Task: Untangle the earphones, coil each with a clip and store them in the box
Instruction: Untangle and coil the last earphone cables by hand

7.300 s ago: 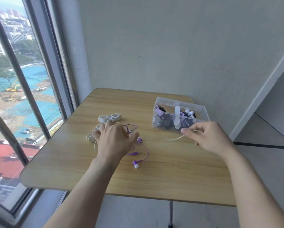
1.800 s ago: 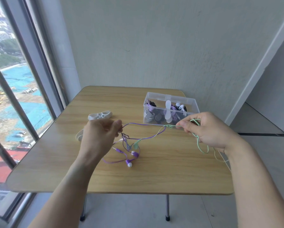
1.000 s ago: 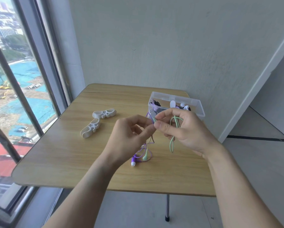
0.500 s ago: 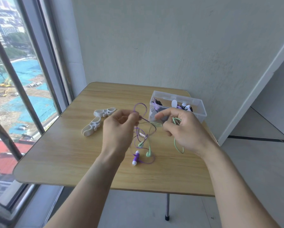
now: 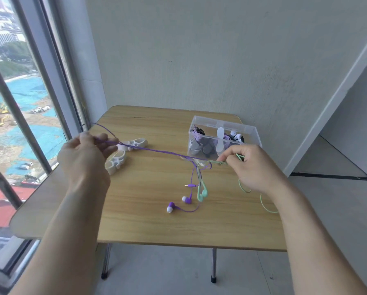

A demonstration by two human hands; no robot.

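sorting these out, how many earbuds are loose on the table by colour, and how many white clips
purple earbuds: 2, the second nearer the table edge
green earbuds: 2, lying side by side
white clips: 2, the other near the left hand
total: 6
What sits in the clear box is too jumbled to count.

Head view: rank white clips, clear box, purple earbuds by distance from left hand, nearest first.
From the left hand:
1. White clips, on the table just right of its fingers.
2. Purple earbuds, on the table at centre, nearer the person.
3. Clear box, far right, by the right hand.
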